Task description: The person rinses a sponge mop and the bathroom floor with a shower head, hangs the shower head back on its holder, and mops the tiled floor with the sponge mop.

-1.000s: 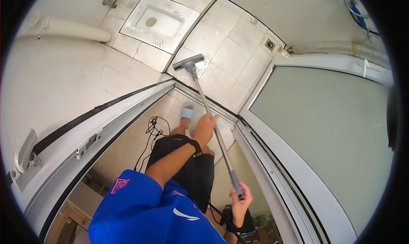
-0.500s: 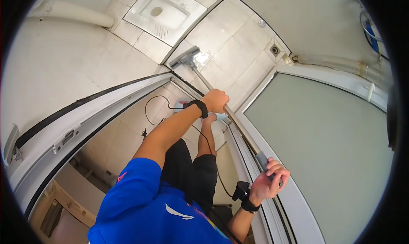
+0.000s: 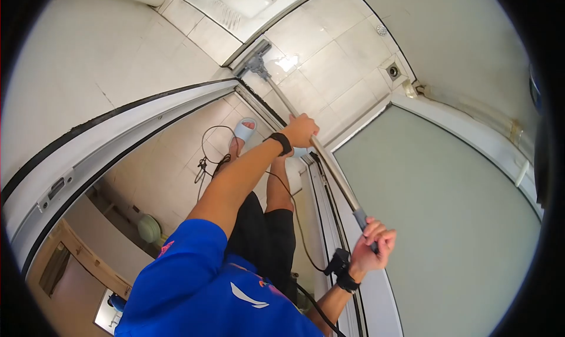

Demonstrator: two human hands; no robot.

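Observation:
My left hand (image 3: 301, 130) is closed around the middle of the long metal handle (image 3: 336, 175) of a floor squeegee. My right hand (image 3: 376, 241) grips the grey end of the same handle, lower right, with its fingers curled. At the far end, the grey squeegee head (image 3: 254, 60) rests on the pale floor tiles, close to the raised step and the door track. A shiny wet patch (image 3: 287, 63) lies just right of the head. Both wrists wear black bands, and a dark box with a cable (image 3: 338, 261) sits at the right one.
A squat toilet (image 3: 241, 4) is set in the raised tiled step. Floor drains (image 3: 393, 71) lie toward the right wall. A frosted-glass door (image 3: 441, 201) stands at the right, and a white door frame (image 3: 118, 122) runs along the left. A loose black cable (image 3: 203, 160) hangs near my slippered foot (image 3: 242, 131).
The squeegee head has come slightly nearer the door track and turned steeper along the step. My view has shifted, showing more of my slippered left foot. Both hands keep their grip.

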